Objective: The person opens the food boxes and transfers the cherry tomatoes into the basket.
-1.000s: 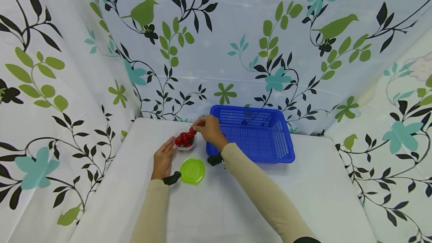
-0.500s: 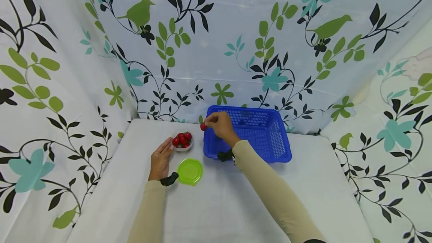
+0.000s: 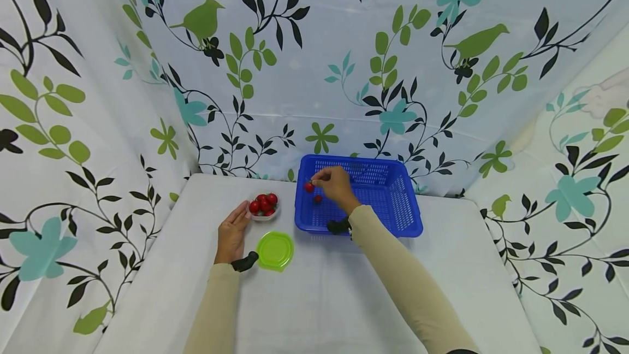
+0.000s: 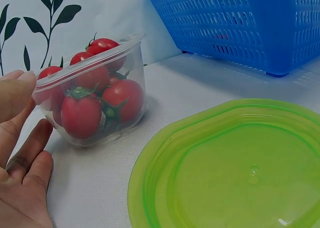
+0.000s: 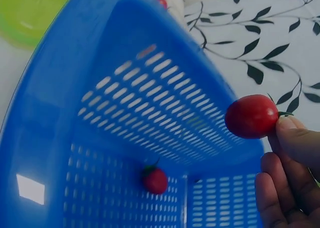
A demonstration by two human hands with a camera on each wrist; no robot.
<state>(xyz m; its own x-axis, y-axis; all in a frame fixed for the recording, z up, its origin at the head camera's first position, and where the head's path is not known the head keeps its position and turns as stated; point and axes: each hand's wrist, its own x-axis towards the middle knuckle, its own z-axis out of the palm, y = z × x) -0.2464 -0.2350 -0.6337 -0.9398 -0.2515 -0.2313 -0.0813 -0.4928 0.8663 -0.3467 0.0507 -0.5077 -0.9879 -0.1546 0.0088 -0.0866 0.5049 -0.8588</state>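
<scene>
My right hand (image 3: 336,186) pinches a cherry tomato (image 5: 251,116) by its green stem, above the left part of the blue basket (image 3: 415,223). Inside that basket a second cherry tomato (image 5: 155,181) lies on the slotted floor. My left hand (image 3: 233,234) rests at the left side of a clear plastic container (image 4: 135,83), its fingers fairly straight and the thumb near the rim. Several red cherry tomatoes (image 4: 81,116) with green stems fill the container.
A green lid (image 3: 275,251) lies on the white table (image 3: 314,299), in front of the container. The basket stands at the back, right of the container. A curtain (image 3: 319,59) with leaves and birds hangs behind the table.
My right hand has carried the cherry tomato from the container rightward to over the basket. The tomato in the basket has come into clear view. My left hand stays by the container.
</scene>
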